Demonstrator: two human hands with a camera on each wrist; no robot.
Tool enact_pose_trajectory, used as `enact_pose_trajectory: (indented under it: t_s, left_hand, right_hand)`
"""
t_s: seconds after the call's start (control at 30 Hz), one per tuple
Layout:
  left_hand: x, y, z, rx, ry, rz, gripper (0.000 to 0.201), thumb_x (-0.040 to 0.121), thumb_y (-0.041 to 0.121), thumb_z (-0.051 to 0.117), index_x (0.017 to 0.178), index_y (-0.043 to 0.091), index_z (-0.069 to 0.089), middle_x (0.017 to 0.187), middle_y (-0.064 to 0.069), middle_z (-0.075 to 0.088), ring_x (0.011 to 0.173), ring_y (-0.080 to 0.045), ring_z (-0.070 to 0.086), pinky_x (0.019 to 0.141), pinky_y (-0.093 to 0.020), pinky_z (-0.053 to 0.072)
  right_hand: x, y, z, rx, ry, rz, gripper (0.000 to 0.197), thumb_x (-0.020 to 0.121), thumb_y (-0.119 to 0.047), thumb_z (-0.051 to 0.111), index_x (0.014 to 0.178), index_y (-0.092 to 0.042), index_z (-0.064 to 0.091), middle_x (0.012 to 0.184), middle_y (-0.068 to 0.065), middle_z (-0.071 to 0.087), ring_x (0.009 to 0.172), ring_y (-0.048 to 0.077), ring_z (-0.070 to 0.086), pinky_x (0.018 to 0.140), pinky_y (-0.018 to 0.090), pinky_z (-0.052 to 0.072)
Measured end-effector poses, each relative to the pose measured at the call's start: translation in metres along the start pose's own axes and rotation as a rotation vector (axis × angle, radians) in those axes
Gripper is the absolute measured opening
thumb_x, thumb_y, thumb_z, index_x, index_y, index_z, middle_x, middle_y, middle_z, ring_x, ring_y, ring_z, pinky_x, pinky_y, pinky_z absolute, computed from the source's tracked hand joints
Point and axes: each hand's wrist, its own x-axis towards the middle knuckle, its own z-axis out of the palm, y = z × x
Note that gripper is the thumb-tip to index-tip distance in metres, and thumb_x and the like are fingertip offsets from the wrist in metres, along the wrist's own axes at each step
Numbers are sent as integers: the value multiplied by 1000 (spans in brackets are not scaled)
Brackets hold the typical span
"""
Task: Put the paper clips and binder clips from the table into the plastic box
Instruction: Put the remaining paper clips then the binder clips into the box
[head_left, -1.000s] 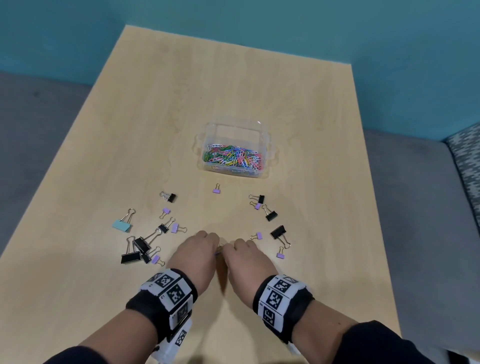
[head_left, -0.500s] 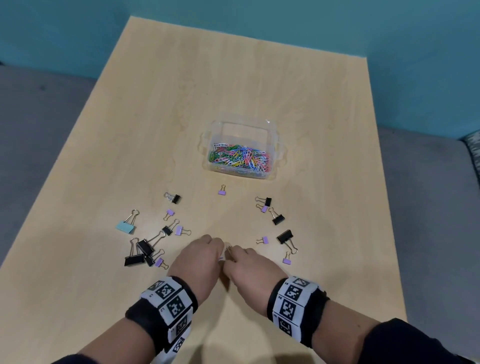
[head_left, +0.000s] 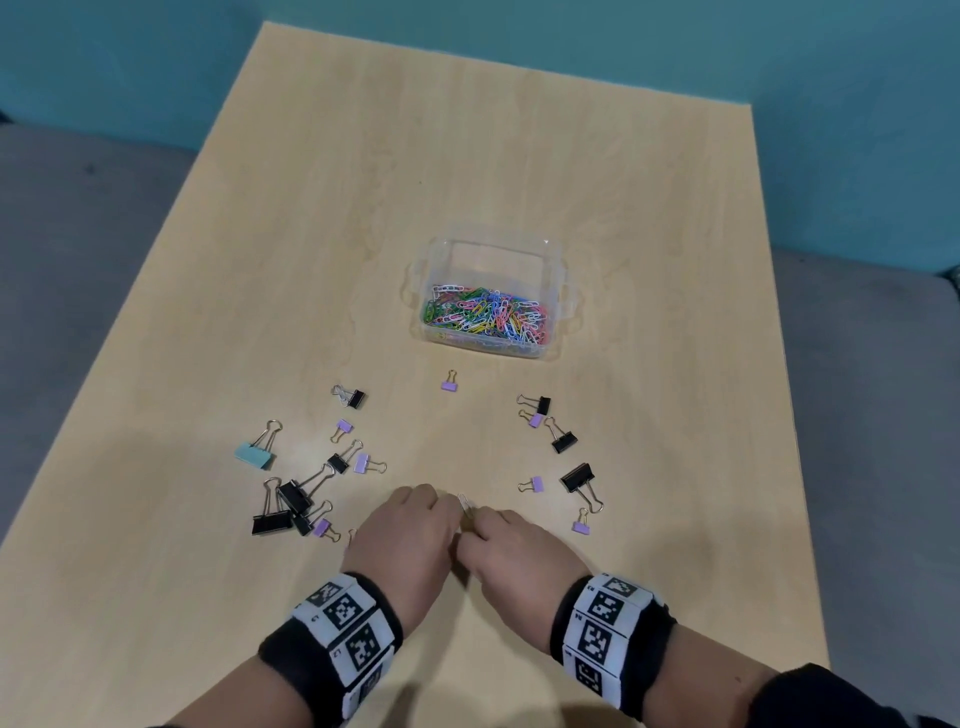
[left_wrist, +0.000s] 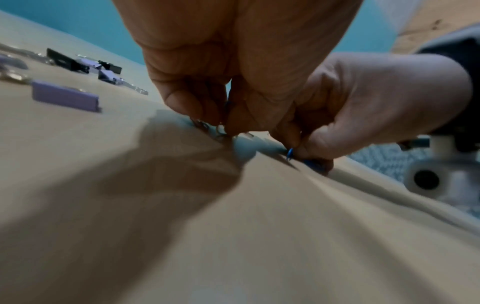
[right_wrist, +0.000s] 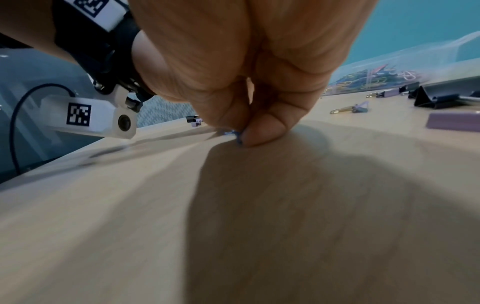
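- Spanning the whole scene: light wooden table (head_left: 519, 171), carrying everything, with a grey floor and teal wall behind.
- Sitting near the table's middle: clear plastic box (head_left: 563, 306), already holding a heap of coloured paper clips (head_left: 488, 314), well apart from both hands.
- Working close together at the near edge: left hand (head_left: 410, 540) and right hand (head_left: 511, 551), knuckles almost touching.
- Lying scattered either side of the hands, none yet boxed: binder clips, such as a black one (head_left: 576, 477), a pale blue one (head_left: 253, 454) and a lilac one (head_left: 449, 385) just before the box.
- Pinching narrowly at the table: right grip, thumb and fingertip closing on a blue paper clip (right_wrist: 237, 136) with its tip touching the wood.
- Curling tightly too: left grip, on thin wire pieces (left_wrist: 207, 127), probably paper clips; a white paper clip (head_left: 466, 503) poking up between the hands, holder unclear.
- Risking a slip: thin wire lying flat, likely to skid or spring away if pinched by the tip.
- Risking a spill: loose clips dropping on the long carry to the box, or snagging together.
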Motion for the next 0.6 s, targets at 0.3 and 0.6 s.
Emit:
enact_pose_trajectory:
  t_s: [0.3, 0.6]
  left_hand:
    - [6, -3, -28, -363, 52, -225, 20, 69, 12, 61, 67, 17, 42, 67, 3, 48, 61, -20, 45, 52, -30, 31]
    - [122, -27, -155, -726, 385, -350, 9, 65, 5, 63, 68, 10, 57, 65, -7, 62, 61, -23, 55, 55, -30, 45]
  right_hand:
    - [4, 7, -27, 211, 57, 165, 27, 74, 3, 45, 90, -18, 52, 93, 5, 49, 76, 26, 43, 64, 31, 32]
    - [86, 65, -175, 533, 563, 518, 13, 68, -2, 53, 67, -15, 52, 63, 6, 62, 61, 27, 68, 54, 33, 50]
